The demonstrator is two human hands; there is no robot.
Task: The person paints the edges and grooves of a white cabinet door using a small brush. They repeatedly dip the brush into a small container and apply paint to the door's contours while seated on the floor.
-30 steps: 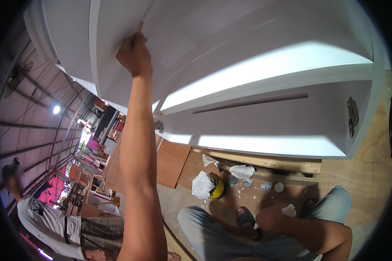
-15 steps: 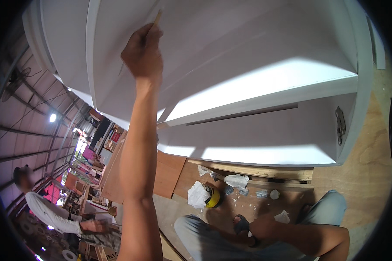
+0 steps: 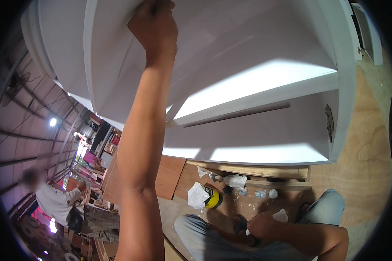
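Observation:
My left arm reaches up across the inside of a white cabinet. At the end of it, my left hand is closed near the upper edge of the view, by the cabinet's inner panel. The thin tan stick it held a moment earlier is now out of sight. My right hand rests low between my knees, its fingers curled and mostly hidden. A small white bit shows beside it, and I cannot make out what it grips. A metal hinge is fixed inside the cabinet's right end.
A yellow-and-black tub with white plastic over it stands on the floor. Crumpled white wrapping and a small white cup lie near wooden strips. Another person stands at left. White panels lie at upper right.
My left hand has moved upward and slightly right, and the stick has gone from sight. My right hand stays low. The other person has turned and raised an arm.

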